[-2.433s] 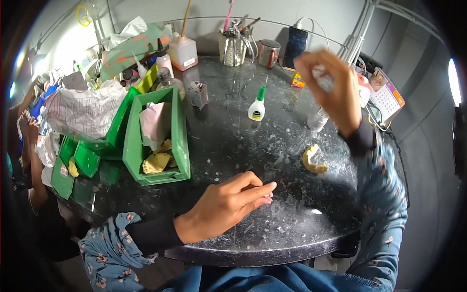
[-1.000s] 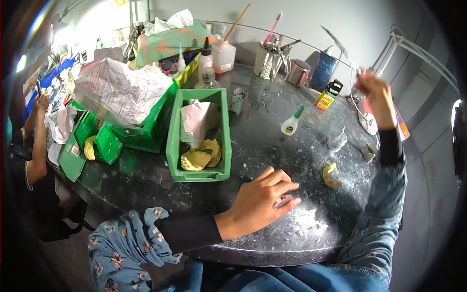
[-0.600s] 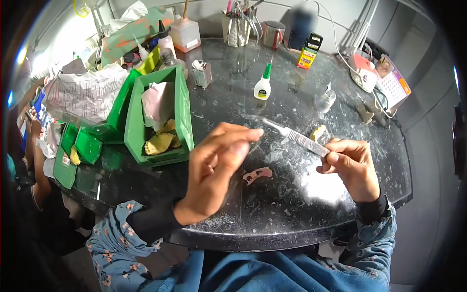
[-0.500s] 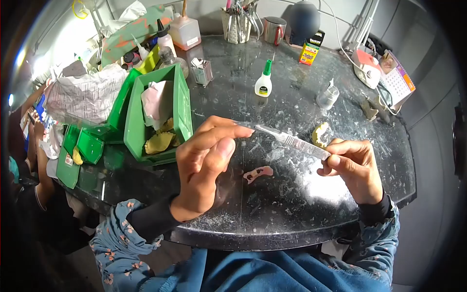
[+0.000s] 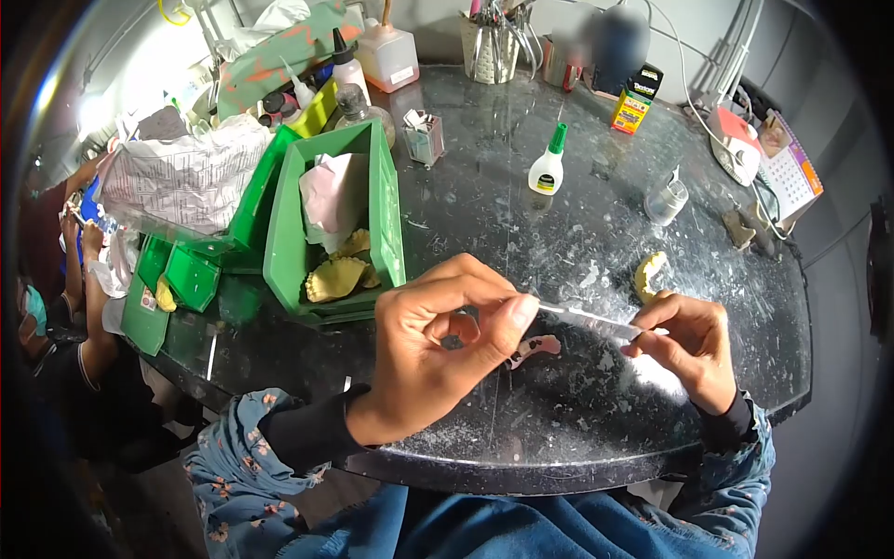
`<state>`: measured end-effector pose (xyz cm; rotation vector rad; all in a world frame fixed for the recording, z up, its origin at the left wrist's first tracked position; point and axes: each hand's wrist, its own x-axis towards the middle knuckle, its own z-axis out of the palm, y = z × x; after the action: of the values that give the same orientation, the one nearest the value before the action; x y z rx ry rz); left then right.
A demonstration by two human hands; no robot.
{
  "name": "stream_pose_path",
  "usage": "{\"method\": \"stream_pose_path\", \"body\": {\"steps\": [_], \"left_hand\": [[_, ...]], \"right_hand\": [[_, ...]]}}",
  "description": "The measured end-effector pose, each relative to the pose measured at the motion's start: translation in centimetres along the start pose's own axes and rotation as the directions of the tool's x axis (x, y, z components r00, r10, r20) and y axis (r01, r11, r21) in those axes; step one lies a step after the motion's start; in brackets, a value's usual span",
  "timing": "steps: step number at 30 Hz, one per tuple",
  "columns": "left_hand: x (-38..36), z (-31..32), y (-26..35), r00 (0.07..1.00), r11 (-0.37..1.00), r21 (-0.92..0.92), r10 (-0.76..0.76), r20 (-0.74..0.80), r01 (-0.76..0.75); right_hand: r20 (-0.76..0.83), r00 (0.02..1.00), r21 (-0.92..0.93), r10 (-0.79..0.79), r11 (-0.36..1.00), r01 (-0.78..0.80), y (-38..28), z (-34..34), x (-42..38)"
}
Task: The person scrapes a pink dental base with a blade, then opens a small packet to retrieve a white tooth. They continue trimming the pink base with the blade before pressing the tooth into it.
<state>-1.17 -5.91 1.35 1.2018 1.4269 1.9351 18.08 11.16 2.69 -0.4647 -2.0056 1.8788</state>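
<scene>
Both my hands hold a scalpel (image 5: 593, 321) level above the table, its flat metal handle seen nearly edge-on. My right hand (image 5: 694, 354) pinches the handle's end between thumb and fingers. At the other end my left hand (image 5: 447, 345) has thumb and forefinger closed on the tip, which they hide. Under the scalpel, a small pink curved piece with dark spots (image 5: 538, 347) lies on the table. Just beyond my right hand rests a yellow curved dental cast (image 5: 649, 277).
A green bin (image 5: 386, 219) with yellow casts and pink paper stands left. Farther back are a green-capped glue bottle (image 5: 546, 172), a small clear cup (image 5: 667, 200), a yellow-black box (image 5: 636, 101) and a tool holder (image 5: 489, 51). Another person's arm (image 5: 93, 303) shows far left.
My left hand has gone from an extended forefinger at the scalpel's tip to a thumb-and-forefinger pinch there. The scalpel has turned flatter and lower. The whole view has shifted slightly.
</scene>
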Motion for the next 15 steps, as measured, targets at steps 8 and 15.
{"method": "stream_pose_path", "body": {"steps": [8,15], "left_hand": [[-0.7,0.6,-0.4,0.972,0.987,0.124,-0.126,0.199,0.102],[-0.7,0.6,-0.8,0.978,0.991,0.111,-0.091,0.186,0.071]], "right_hand": [[0.292,0.936,-0.573,-0.197,0.748,0.337,-0.1,2.6,-0.5],[0.265,0.927,-0.638,-0.265,0.672,0.375,-0.1,2.4,-0.4]]}}
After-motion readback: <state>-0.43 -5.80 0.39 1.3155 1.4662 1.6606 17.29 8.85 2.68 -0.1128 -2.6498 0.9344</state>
